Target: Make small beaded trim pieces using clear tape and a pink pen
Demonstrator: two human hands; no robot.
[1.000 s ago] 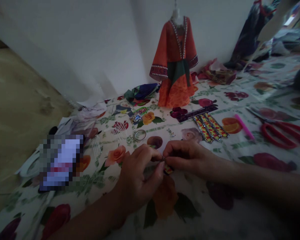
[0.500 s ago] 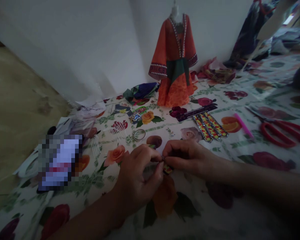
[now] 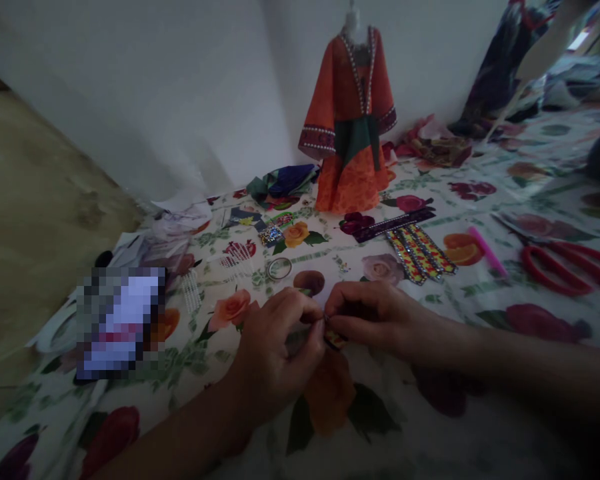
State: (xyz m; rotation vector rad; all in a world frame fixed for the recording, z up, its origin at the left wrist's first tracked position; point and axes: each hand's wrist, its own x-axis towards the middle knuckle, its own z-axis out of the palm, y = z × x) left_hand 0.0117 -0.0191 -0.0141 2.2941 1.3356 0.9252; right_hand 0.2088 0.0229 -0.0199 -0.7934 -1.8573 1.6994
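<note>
My left hand (image 3: 275, 353) and my right hand (image 3: 375, 317) meet fingertip to fingertip low over the flowered tablecloth (image 3: 430, 413). Both are closed in a pinch on a small piece of yellow and red patterned trim (image 3: 336, 340), most of which is hidden under the fingers. A few similar trim strips (image 3: 420, 253) lie just beyond my right hand. Further back a small orange dress with a green sash (image 3: 353, 127) stands on a mannequin against the white wall.
Red-handled scissors (image 3: 565, 267) and a pink stick (image 3: 487, 251) lie at the right. A small metal ring (image 3: 279, 269) rests ahead of my left hand. Folded fabric scraps (image 3: 283, 181) sit by the wall, and a blurred-out object (image 3: 120, 323) lies at the left edge.
</note>
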